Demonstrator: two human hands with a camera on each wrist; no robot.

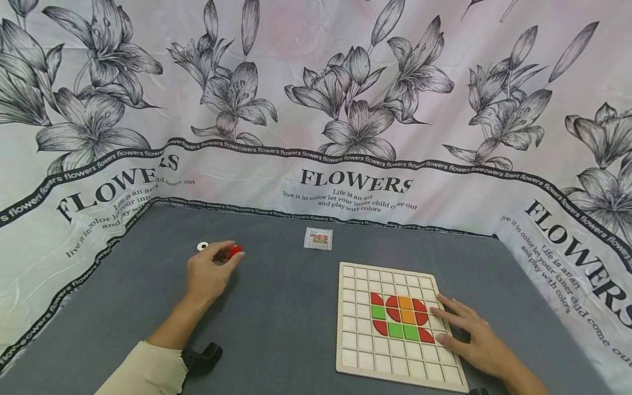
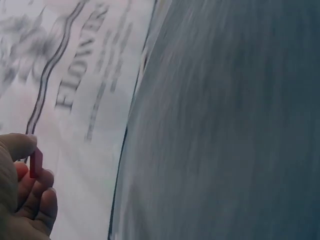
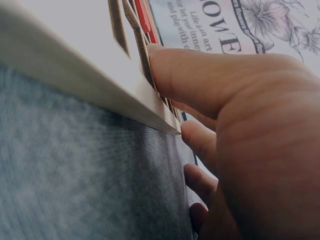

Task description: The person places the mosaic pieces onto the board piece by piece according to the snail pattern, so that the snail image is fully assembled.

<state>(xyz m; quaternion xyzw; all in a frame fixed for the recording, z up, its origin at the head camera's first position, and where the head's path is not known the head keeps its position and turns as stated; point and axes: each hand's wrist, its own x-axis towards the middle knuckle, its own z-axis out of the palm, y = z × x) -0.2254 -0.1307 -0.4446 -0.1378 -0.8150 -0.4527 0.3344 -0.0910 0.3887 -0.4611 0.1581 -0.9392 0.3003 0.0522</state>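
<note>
My left hand (image 1: 209,274) pinches a small red tile (image 1: 235,251) between thumb and fingers, over the table's left half. In the left wrist view the tile (image 2: 36,162) appears as a thin red slab at the fingertips. Just beyond this hand lies a round white piece with a black dot (image 1: 203,246), like an eye. My right hand (image 1: 471,334) rests its spread fingers on the right edge of a pale wooden grid board (image 1: 357,359). Red, green and orange tiles (image 1: 407,316) fill several cells in its middle. The right wrist view has the thumb (image 3: 185,70) lying on the board's rim.
A small picture card (image 1: 318,239) with a gridded coloured figure lies at the back centre of the grey table (image 1: 276,329). A flower-printed cloth (image 1: 345,181) hangs behind the table and along its sides. A black wrist band (image 1: 203,357) sits by the left sleeve.
</note>
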